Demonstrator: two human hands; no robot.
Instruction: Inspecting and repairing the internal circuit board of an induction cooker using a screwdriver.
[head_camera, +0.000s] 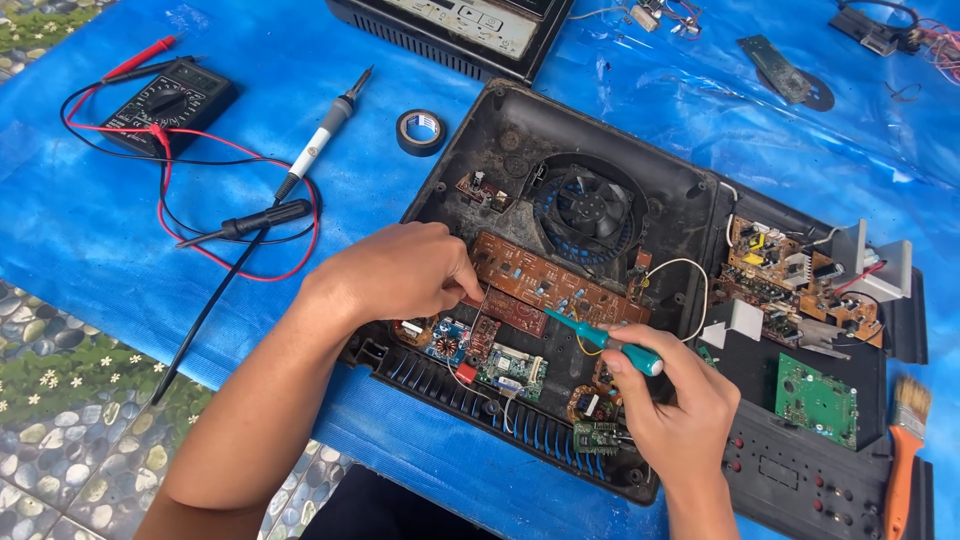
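Note:
An opened black appliance casing (520, 140) lies on a blue plastic sheet, with a round fan (585, 212) in its middle. My left hand (400, 272) pinches the near-left end of a long brown circuit board (555, 280) inside the casing. My right hand (680, 400) holds a teal-handled screwdriver (615, 345), its tip pointing left at the brown board's lower edge. Smaller boards with coils and a red capacitor (480, 352) sit along the casing's near edge. A second brown board with heat sinks (800, 280) rests at the right.
A black multimeter (170, 100) with red and black probe leads lies at the far left. A soldering iron (320, 135) and a roll of black tape (421, 130) lie nearby. A green board (817, 398) and an orange-handled brush (903, 450) are at the right.

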